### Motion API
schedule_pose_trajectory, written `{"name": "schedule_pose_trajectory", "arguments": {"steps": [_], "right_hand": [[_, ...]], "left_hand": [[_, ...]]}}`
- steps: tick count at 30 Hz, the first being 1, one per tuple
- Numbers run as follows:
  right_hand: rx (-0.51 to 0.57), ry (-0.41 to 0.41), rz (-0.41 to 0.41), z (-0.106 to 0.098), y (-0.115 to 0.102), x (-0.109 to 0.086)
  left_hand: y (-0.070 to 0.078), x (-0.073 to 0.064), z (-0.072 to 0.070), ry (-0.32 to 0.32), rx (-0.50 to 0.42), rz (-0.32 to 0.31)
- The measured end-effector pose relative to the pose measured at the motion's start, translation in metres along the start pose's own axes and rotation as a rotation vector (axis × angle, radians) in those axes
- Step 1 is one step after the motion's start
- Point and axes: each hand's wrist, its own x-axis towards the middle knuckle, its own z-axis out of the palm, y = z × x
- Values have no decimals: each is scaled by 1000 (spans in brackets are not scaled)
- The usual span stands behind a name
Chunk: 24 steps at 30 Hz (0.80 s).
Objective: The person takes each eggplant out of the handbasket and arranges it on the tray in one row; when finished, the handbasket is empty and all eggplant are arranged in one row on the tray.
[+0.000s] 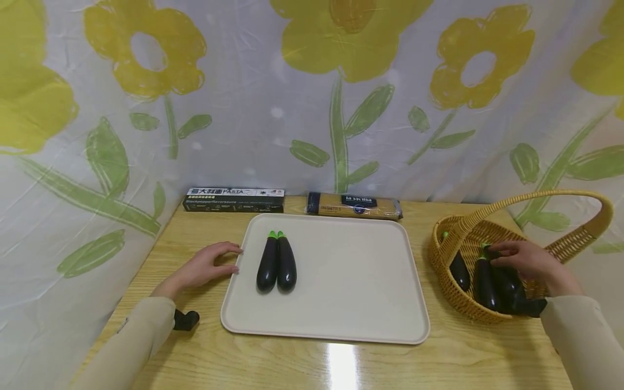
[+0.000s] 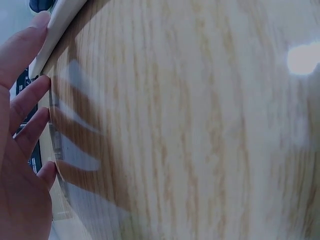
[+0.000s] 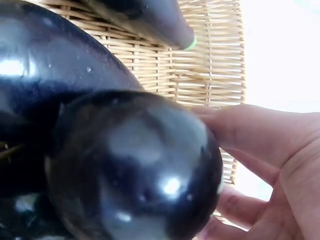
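Note:
Two dark purple eggplants [image 1: 267, 265] with green stems lie side by side on the left part of a cream tray [image 1: 351, 292]. At the tray's left rim rests my left hand [image 1: 207, 264], its fingers and thumb extended and holding nothing. My right hand [image 1: 528, 262] reaches into a wicker basket [image 1: 441, 273] and grips an eggplant [image 3: 135, 160] between thumb and fingers near its stem end. Beside it in the basket lie another eggplant [image 1: 486, 287] and, farther left, one more eggplant [image 1: 460, 271]. The hand hides part of the basket's inside.
Behind the tray are a black pasta box [image 1: 234, 200] and a spaghetti packet [image 1: 355, 206]. The basket's tall handle [image 1: 536, 196] arches over my right hand. A flowered cloth [image 1: 253, 119] hangs at the back of the wooden table [image 1: 273, 357].

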Motion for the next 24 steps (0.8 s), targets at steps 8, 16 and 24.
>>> {"name": "schedule_pose_trajectory", "arguments": {"steps": [8, 16, 24], "right_hand": [[-106, 41, -27, -1, 1, -1], [-100, 91, -12, -1, -11, -9], [-42, 180, -22, 7, -27, -30]], "left_hand": [[0, 0, 0, -5, 1, -14], [-1, 0, 0, -19, -5, -34], [-2, 2, 0, -36, -11, -58]]}}
